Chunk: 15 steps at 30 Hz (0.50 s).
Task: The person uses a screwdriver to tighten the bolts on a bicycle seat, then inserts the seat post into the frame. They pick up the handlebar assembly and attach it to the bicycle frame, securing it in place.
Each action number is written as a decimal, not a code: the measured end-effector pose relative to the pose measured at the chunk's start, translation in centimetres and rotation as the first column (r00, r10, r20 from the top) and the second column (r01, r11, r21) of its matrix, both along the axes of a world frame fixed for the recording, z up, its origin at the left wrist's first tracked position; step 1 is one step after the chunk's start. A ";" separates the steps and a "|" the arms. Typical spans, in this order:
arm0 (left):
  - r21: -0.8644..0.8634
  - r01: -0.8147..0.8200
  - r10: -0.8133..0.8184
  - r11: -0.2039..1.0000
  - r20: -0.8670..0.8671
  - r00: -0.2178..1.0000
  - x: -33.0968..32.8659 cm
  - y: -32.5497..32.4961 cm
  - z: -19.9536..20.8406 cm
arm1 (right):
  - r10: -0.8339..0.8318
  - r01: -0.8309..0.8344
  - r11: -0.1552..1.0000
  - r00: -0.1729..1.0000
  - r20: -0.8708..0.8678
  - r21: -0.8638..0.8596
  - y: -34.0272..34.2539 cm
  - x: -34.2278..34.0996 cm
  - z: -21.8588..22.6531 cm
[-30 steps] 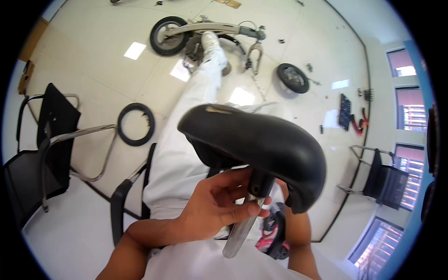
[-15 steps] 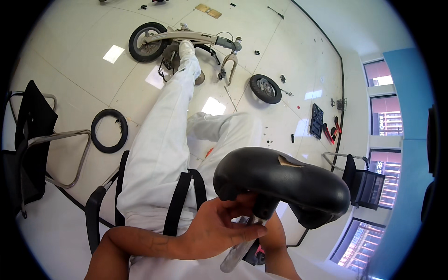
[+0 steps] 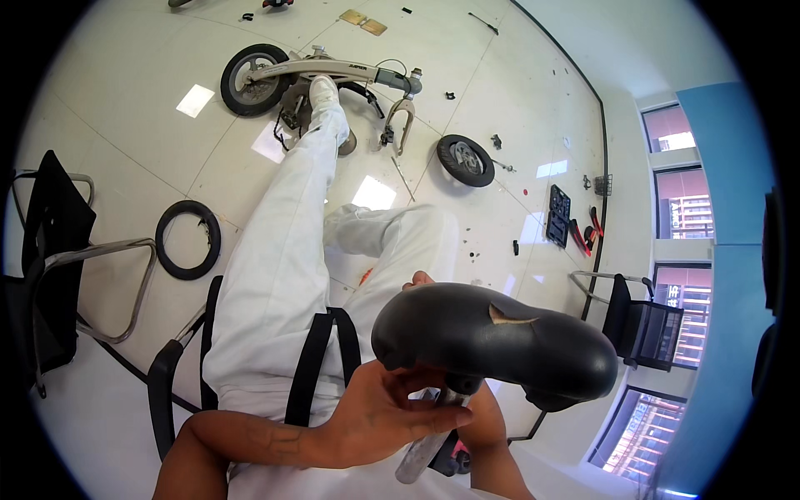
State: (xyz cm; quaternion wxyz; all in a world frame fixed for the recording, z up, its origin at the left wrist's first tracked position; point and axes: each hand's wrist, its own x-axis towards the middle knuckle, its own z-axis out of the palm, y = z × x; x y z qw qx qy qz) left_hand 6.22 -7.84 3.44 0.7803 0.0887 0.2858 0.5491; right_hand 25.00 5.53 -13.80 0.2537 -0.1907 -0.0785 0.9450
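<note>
A black bicycle saddle (image 3: 450, 329) with a torn patch in its cover is held up over my lap. Its silver seat post (image 3: 421, 457) slants down toward me. My left hand (image 3: 375, 417) is wrapped round the top of the post, just under the saddle, thumb across the metal. Behind the saddle, my right hand (image 3: 482, 421) is mostly hidden; fingertips show past the saddle's far left edge and look to be from this hand. On the floor ahead lies a beige bicycle frame (image 3: 342, 67) with its rear wheel on, beside my outstretched foot.
A detached wheel (image 3: 465, 160) and a loose tyre (image 3: 188, 239) lie on the tiles. To the right are a black tool case (image 3: 558, 214), red-handled tools (image 3: 583, 239) and scattered small parts. Black chairs stand at left (image 3: 52, 275) and right (image 3: 646, 325).
The saddle has tilted and dropped slightly lower and to the left in view. Fingertips now show beyond its far edge. The whole scene has shifted a little left.
</note>
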 end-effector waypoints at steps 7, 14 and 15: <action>-0.183 -0.193 0.218 0.964 0.127 0.968 -1.2 -2.0 -2.7 | -0.251 0.130 0.943 0.883 0.397 0.307 -0.1 0.9 2.7; -0.019 -0.363 0.354 0.932 -0.183 0.917 -6.5 -1.3 -4.9 | -0.420 0.018 0.722 0.805 0.418 0.691 -1.7 -0.2 8.0; -0.027 -0.382 0.370 0.924 -0.192 0.909 -6.8 -1.2 -4.9 | -0.435 0.000 0.699 0.793 0.425 0.715 -2.1 -0.3 8.5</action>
